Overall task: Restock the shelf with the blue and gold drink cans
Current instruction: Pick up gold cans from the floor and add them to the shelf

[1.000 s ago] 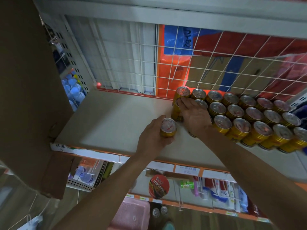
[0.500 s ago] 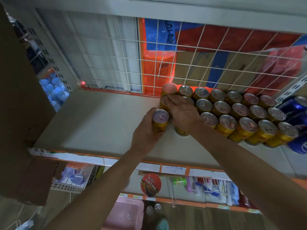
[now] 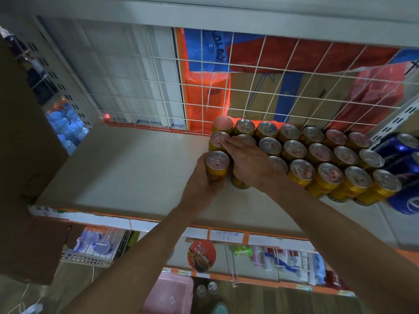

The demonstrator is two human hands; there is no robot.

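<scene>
Overhead, in the head view, the left hand [image 3: 200, 185] curls its fingers [image 3: 209, 177] round a gold can [image 3: 216, 169], gripping it upright at the left end of the front row on the shelf [image 3: 136, 173], just beside the block of gold cans [image 3: 319, 152]. The right hand [image 3: 251, 162] lies flat across the can tops, its straight fingers touching the end can of the second row [image 3: 217, 139]. Blue cans [image 3: 405, 159] sit at the far right, against the gold ones. A wire grid [image 3: 249, 87] backs the shelf.

A shop: price-labelled shelf [image 3: 136, 173], rows of gold cans [image 3: 301, 172], hanging packets [image 3: 288, 261] below.
</scene>
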